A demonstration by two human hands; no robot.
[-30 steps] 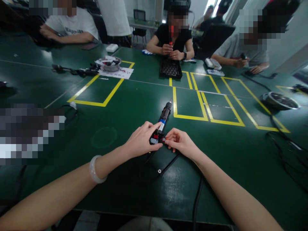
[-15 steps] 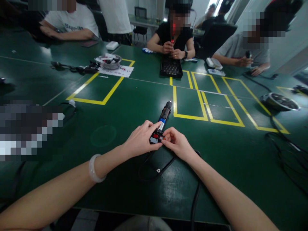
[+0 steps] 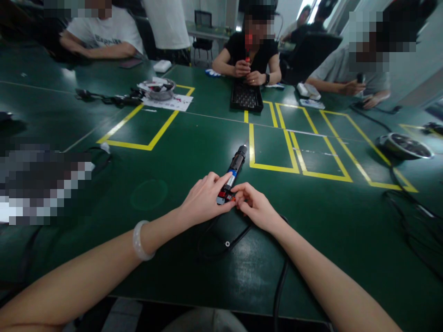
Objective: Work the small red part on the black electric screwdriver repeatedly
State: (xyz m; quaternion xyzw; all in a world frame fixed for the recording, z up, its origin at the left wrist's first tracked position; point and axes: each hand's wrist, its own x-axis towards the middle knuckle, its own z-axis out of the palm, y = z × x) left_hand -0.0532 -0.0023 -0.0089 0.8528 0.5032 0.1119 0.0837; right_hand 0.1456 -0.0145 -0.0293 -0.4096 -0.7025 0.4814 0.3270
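An electric screwdriver [image 3: 238, 159] lies on the green table, its tip pointing away from me. Its inside is exposed, showing a blue and silver cylinder [image 3: 230, 179] and small red and orange parts [image 3: 226, 196] at the near end. My left hand [image 3: 206, 196] is closed round that near end, thumb and fingers on either side. On the other side, my right hand [image 3: 254, 205] pinches at the orange part; whatever sits between its fingertips is too small to make out. A black cable [image 3: 242, 236] with a small ring on it runs below my hands.
Yellow tape rectangles [image 3: 274, 168] mark the table ahead. Across it, a person handles a red tool above a black tray [image 3: 246, 97]. A metal bowl [image 3: 404, 145] stands right, near loose cables [image 3: 411, 207]. Another bowl [image 3: 162, 90] of parts rests on paper at back left.
My right fingers have shifted slightly at the near end of the screwdriver, and my left thumb sits closer to them. The screwdriver stays in place.
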